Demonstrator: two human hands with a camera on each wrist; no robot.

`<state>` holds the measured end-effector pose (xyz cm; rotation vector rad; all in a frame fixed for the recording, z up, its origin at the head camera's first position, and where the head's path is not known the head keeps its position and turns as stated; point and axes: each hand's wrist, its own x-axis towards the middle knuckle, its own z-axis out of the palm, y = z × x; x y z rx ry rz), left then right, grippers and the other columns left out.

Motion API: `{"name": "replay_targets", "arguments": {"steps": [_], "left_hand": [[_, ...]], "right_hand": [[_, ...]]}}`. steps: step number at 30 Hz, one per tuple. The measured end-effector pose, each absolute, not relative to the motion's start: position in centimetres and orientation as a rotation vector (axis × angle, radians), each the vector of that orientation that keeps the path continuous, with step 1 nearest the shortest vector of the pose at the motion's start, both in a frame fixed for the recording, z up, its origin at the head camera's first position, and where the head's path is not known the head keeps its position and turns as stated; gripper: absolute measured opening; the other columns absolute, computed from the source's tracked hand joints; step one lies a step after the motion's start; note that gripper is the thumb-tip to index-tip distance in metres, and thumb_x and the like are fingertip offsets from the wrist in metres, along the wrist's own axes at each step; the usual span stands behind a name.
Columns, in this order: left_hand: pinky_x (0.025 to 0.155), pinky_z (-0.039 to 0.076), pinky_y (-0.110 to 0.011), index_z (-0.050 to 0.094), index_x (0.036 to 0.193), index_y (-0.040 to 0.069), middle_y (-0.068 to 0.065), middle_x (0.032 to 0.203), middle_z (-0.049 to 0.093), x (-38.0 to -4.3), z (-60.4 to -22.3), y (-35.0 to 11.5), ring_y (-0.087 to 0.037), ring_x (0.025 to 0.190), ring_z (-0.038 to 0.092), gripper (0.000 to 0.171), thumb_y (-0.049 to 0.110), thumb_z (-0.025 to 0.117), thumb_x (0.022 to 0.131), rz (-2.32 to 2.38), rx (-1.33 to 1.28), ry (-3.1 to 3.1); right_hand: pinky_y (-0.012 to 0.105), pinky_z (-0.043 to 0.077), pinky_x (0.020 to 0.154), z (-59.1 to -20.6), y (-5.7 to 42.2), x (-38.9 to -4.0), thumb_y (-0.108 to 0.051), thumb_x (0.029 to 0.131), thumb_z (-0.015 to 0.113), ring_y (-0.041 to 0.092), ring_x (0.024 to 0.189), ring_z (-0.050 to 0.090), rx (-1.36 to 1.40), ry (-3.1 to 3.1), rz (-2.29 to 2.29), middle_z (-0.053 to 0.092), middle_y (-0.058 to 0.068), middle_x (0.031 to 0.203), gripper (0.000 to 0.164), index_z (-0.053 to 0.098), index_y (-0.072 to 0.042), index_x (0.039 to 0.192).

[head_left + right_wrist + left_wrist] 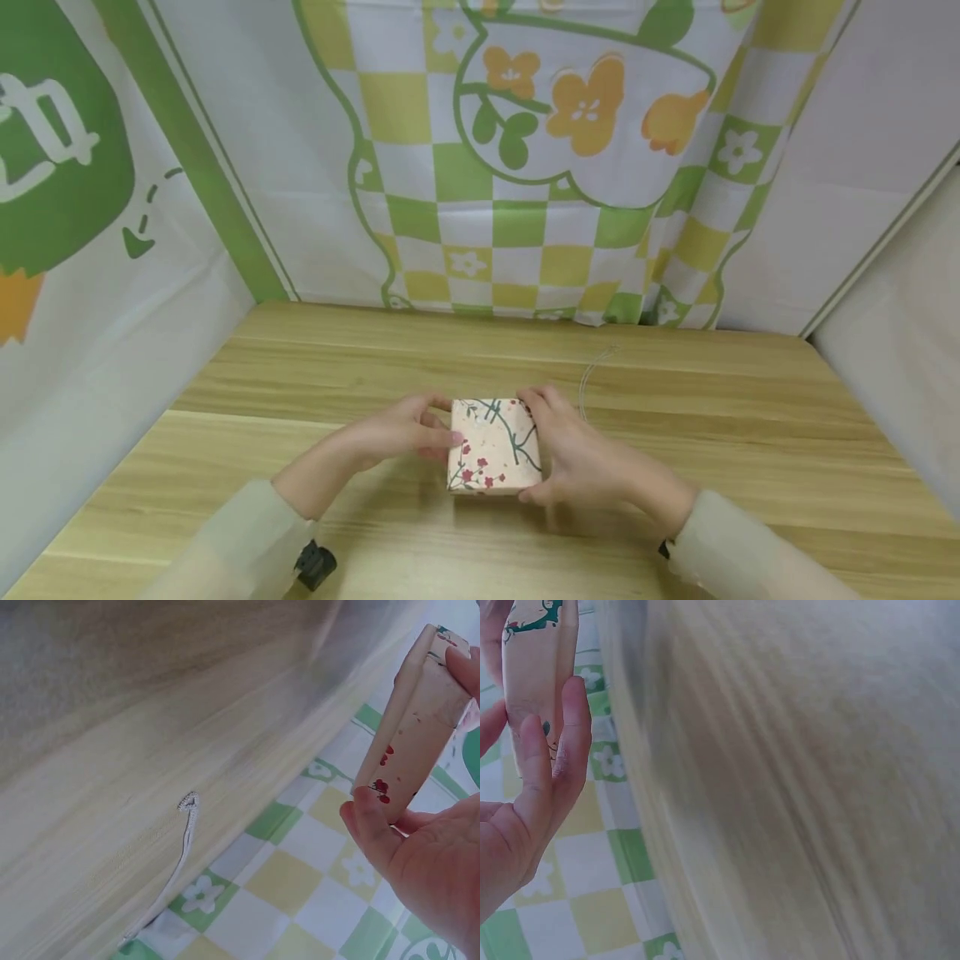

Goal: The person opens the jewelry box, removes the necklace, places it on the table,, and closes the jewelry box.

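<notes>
A small square gift box in cream, patterned with red blossoms and dark green branches, is held between both hands near the middle of the table. My left hand grips its left side, thumb at the top edge. On the opposite side my right hand holds it, fingers at the far corner and thumb at the near one. In the left wrist view the box appears side-on between fingers and thumb. The right wrist view shows a seam along the side of the box.
Just beyond the right hand, a thin silver chain lies on the wooden table, its looped end visible in the right wrist view. A checked green, yellow and white curtain hangs along the back edge. White fabric walls flank the table.
</notes>
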<state>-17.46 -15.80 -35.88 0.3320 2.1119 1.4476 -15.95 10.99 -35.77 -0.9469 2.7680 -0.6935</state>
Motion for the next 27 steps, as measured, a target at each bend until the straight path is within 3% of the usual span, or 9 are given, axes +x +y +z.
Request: {"name": "replay_targets", "arguments": {"steps": [6, 13, 21, 24, 27], "left_hand": [[0.088, 0.059, -0.039, 0.043, 0.135, -0.018, -0.023, 0.106, 0.070, -18.2, -37.0, -15.3, -0.026, 0.089, 0.072, 0.049, 0.007, 0.060, 0.096, 1.446, 0.372, 2.061], [0.083, 0.059, -0.035, 0.056, 0.124, -0.014, -0.017, 0.102, 0.069, -18.2, -37.7, -15.1, -0.019, 0.082, 0.069, 0.037, 0.004, 0.063, 0.093, 1.340, 0.311, 2.152], [0.078, 0.060, -0.035, 0.054, 0.126, -0.014, -0.015, 0.098, 0.070, -18.2, -37.8, -15.3, -0.019, 0.078, 0.070, 0.039, 0.006, 0.063, 0.094, 1.312, 0.284, 2.208], [0.076, 0.058, -0.036, 0.048, 0.136, -0.013, -0.011, 0.085, 0.065, -17.9, -38.0, -15.4, -0.018, 0.075, 0.064, 0.053, 0.016, 0.065, 0.095, 1.238, 0.273, 2.351], [0.085, 0.056, -0.045, 0.036, 0.148, -0.007, -0.014, 0.099, 0.068, -17.0, -37.8, -15.5, -0.026, 0.090, 0.066, 0.070, 0.034, 0.062, 0.097, 1.091, 0.296, 2.576]], "right_hand": [[0.043, 0.042, 0.112, -36.8, 10.4, -16.9, -0.039, 0.065, 0.090, 0.029, 0.130, 0.048, -0.967, 2.733, -0.626, 0.037, 0.017, 0.146, 0.112, 0.030, 0.006, 0.149], [0.049, 0.038, 0.114, -37.7, 9.7, -17.1, -0.045, 0.064, 0.090, 0.036, 0.135, 0.044, -0.879, 2.690, -0.555, 0.037, 0.022, 0.149, 0.117, 0.030, 0.008, 0.149], [0.054, 0.032, 0.117, -37.5, 9.2, -17.5, -0.051, 0.067, 0.087, 0.042, 0.144, 0.032, -0.862, 2.653, -0.475, 0.032, 0.023, 0.155, 0.119, 0.026, 0.006, 0.152], [0.057, 0.029, 0.117, -37.2, 9.6, -17.5, -0.054, 0.074, 0.082, 0.044, 0.147, 0.024, -0.846, 2.639, -0.489, 0.027, 0.023, 0.158, 0.115, 0.022, 0.003, 0.154], [0.063, 0.028, 0.115, -36.6, 10.8, -17.2, -0.055, 0.083, 0.072, 0.046, 0.147, 0.022, -0.863, 2.690, -0.541, 0.027, 0.023, 0.159, 0.103, 0.024, 0.000, 0.155]]}}
